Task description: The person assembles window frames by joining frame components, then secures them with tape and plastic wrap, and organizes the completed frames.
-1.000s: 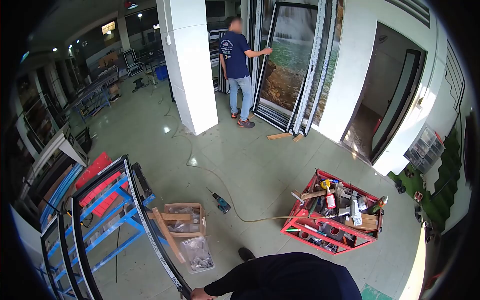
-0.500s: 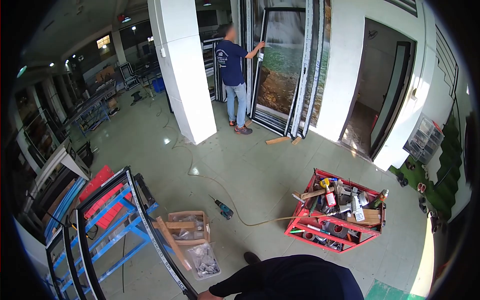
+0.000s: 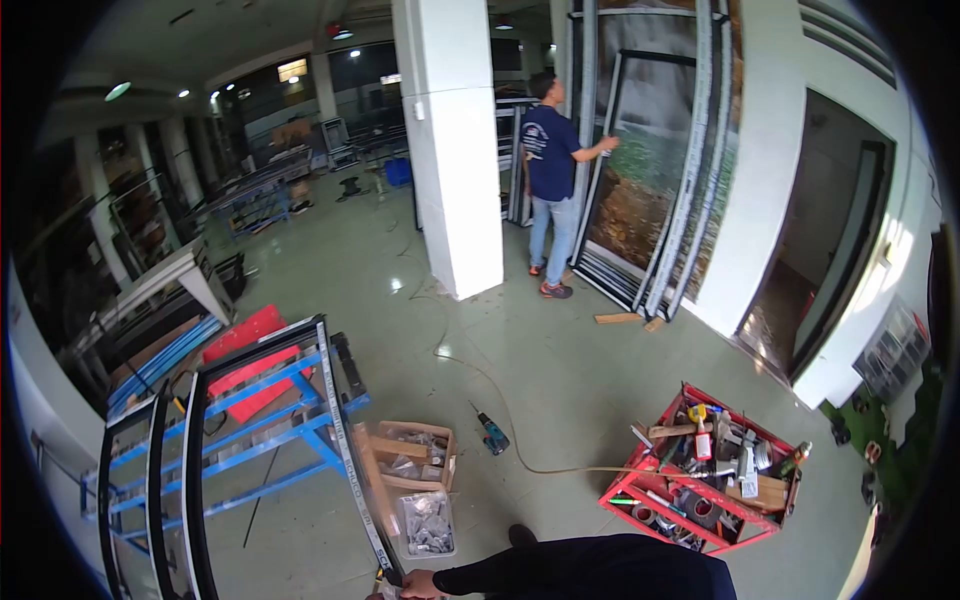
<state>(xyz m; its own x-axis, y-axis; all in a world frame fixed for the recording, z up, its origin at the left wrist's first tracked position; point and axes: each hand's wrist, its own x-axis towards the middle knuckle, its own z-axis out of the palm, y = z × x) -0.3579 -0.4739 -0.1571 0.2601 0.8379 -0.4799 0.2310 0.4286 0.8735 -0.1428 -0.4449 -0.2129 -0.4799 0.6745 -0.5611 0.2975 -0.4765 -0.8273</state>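
Note:
My right hand (image 3: 424,584), in a dark sleeve (image 3: 560,566), is at the bottom edge of the head view. Its fingers close on the near lower corner of a black window frame (image 3: 352,470), whose white protective strip carries printed lettering. The fingertips are partly hidden at the corner. The frame lies tilted across a blue metal stand (image 3: 318,440). A small yellow and dark object (image 3: 379,577) shows by the same corner, too small to name. I do not see my left hand.
Beside the frame stand a cardboard box (image 3: 449,470) and a clear plastic bin (image 3: 428,548) of small parts. A cordless drill (image 3: 493,436) lies on the floor near a hose (image 3: 505,400). A red tool cart (image 3: 655,473) stands right; a co-worker (image 3: 551,170) stands by tall frames beyond a white pillar (image 3: 460,200).
My view has swung left, so the room appears shifted to the right. More of my right hand shows at the frame corner. The co-worker's hand remains beside the tall frames.

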